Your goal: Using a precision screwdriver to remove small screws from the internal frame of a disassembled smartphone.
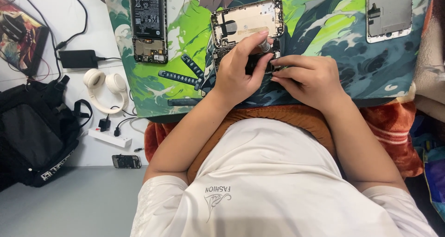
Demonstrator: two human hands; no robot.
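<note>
An opened phone (247, 23) with its back removed lies on a green illustrated mat (185, 33), its inner frame and boards showing. My left hand (238, 70) rests on the phone's lower part and pinches a small grey tool tip (265, 46) between thumb and fingers. My right hand (309, 77) lies beside it, its fingertips pressing on the phone's lower edge. The hands hide the bottom of the phone.
Another opened phone with its battery (148, 24) lies at the mat's left; a phone panel (388, 12) at the upper right. Off the mat: white headphones (105, 86), a charger (78, 58), a power strip (110, 137), a black bag (32, 130), a small phone (126, 161).
</note>
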